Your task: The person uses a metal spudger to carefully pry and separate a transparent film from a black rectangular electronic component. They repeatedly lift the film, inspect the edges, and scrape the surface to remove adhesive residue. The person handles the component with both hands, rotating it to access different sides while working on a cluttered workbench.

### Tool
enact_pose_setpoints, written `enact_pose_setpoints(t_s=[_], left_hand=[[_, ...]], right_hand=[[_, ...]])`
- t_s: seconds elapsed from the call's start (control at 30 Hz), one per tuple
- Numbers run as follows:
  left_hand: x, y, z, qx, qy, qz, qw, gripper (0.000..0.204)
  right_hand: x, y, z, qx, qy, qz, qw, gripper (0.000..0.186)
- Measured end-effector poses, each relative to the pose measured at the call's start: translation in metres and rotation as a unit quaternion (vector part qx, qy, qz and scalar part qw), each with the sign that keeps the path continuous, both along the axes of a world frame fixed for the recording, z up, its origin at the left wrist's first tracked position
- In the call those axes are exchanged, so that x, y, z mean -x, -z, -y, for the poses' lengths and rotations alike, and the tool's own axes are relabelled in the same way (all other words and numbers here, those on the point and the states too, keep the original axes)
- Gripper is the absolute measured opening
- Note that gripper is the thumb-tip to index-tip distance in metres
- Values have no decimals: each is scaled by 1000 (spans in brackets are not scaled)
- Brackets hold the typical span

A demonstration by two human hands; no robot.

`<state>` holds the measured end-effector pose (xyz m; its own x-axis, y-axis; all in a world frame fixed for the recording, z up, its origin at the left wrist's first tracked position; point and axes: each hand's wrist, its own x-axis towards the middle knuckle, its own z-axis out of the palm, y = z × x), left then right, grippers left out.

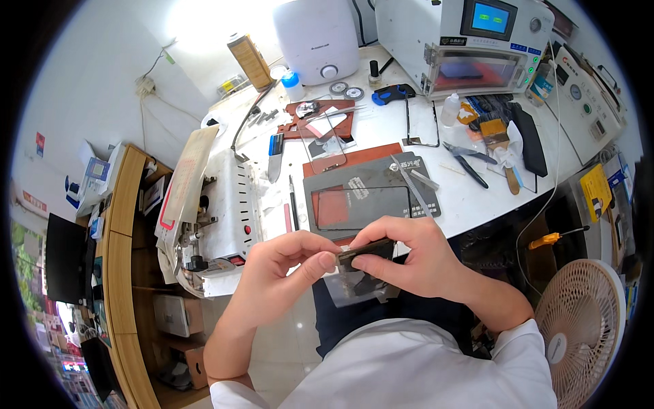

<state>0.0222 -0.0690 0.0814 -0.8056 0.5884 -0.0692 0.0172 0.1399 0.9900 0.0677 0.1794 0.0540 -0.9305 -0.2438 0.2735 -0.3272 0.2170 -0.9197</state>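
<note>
Just off the table's front edge, above my lap, my left hand [289, 269] pinches one end of a thin, dark, phone-sized panel [371, 252] between thumb and fingers. The other end is in my right hand [419, 259], its thumb pressed on the near face. A clear film [346, 292] hangs below the panel; whether they are joined I cannot tell. Beyond my hands lies a grey work mat [371, 176] with a thin black frame [361, 187] on it. Tweezers [410, 185] lie across the mat's right side.
A white machine with switches [231, 204] stands at the left, and a white cabinet with a screen [449, 44] at the back right. Pliers [470, 167] and a brush [495, 135] lie on the right. A fan [579, 334] stands near my right elbow.
</note>
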Motion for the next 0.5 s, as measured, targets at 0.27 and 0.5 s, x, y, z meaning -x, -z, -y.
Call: enact_pose_setpoints(t_s=[0.27,0.5], left_hand=[[2,4,11,-56,46,92,993,22],[2,9,13,-85,53,123,987,22]], right_hand=[[-4,3,-3,97,-44,135,985,21],[-5,4,-3,159,-69,189,967,20]])
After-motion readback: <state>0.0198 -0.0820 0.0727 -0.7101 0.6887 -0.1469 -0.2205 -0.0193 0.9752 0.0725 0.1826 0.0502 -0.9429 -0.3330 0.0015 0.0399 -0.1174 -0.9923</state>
